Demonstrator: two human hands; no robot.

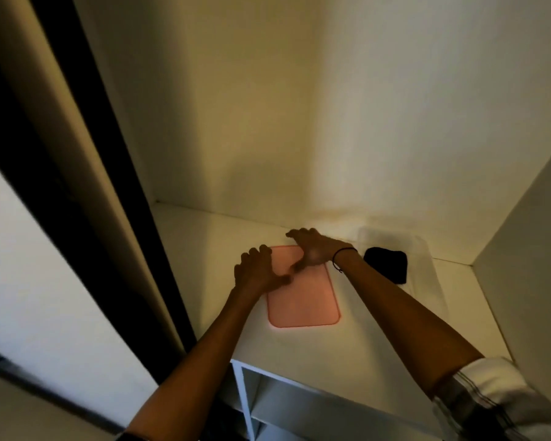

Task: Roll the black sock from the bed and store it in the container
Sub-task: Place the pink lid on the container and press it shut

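Observation:
A rolled black sock (pixel 387 262) lies inside a clear plastic container (pixel 433 281) at the back right of a white shelf (pixel 299 345). Left of the container a pink lid (pixel 303 300) lies flat on the shelf. Both hands are at the lid's far end. My left hand (pixel 258 272) curls its fingers over the far left edge, thumb on top. My right hand (pixel 312 246), with a dark band at the wrist, hooks its fingers over the far edge, thumb pressed on the lid. The bed is out of view.
The shelf sits in a white alcove, with a back wall (pixel 268 122) and a right side wall (pixel 522 249) close by. A dark vertical frame (pixel 115 186) runs along the left. Open white compartments (pixel 268 402) lie under the shelf's front edge.

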